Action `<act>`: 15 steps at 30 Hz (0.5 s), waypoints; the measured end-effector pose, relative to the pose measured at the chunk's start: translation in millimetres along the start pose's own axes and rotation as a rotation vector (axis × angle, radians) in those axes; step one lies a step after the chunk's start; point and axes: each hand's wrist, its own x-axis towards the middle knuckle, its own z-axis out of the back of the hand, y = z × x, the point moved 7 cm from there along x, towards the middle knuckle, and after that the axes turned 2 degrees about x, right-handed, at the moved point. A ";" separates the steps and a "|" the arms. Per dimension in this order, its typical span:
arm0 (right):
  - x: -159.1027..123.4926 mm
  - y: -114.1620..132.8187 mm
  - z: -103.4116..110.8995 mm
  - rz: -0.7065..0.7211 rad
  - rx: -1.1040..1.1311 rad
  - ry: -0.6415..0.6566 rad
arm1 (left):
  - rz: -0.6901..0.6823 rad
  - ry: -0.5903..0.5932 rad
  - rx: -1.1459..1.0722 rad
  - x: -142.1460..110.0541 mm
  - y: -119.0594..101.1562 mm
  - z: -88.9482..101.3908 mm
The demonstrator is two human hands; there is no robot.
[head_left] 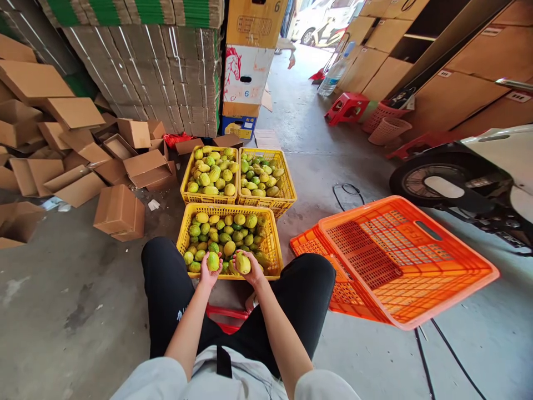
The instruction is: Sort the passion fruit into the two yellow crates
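A: Grip state?
B: Left hand [209, 273] wraps a green-yellow fruit [213, 261]; right hand [254, 270] wraps a yellower fruit [243, 264]. Both over the near edge of the front yellow crate [276, 244].
A: Room?
B: Grey floor [104, 300] spreads left of the legs [166, 283]; an orange crate [420, 266] (close by the right knee [310, 278]) bounds that side.
A: Obscured?
B: Undersides of both held fruits, deeper layers in the crate; motorcycle [512, 155] cut off at right.

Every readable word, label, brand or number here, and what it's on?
"6": brown carton, upper right corner
"6": white carton with the red horse
Too small or blurred: other print on those two, the blue box, white labels on the right-hand cartons, marks on the orange crate and black trousers.
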 end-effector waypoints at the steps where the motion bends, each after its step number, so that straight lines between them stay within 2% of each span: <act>1: -0.8 0.5 -2.1 0.012 0.006 0.017 | -0.012 0.011 -0.008 0.2 -0.3 -0.3; 7: -5.9 6.8 -19.5 0.082 0.058 0.171 | -0.061 0.079 -0.175 -0.2 -9.2 -4.3; 11: -4.3 4.9 -19.0 0.079 0.053 0.140 | -0.106 0.126 -0.234 -3.2 -18.5 -9.3; 15: -2.1 1.9 -10.6 0.041 0.079 0.105 | -0.077 0.201 -0.242 -4.1 -21.1 -16.4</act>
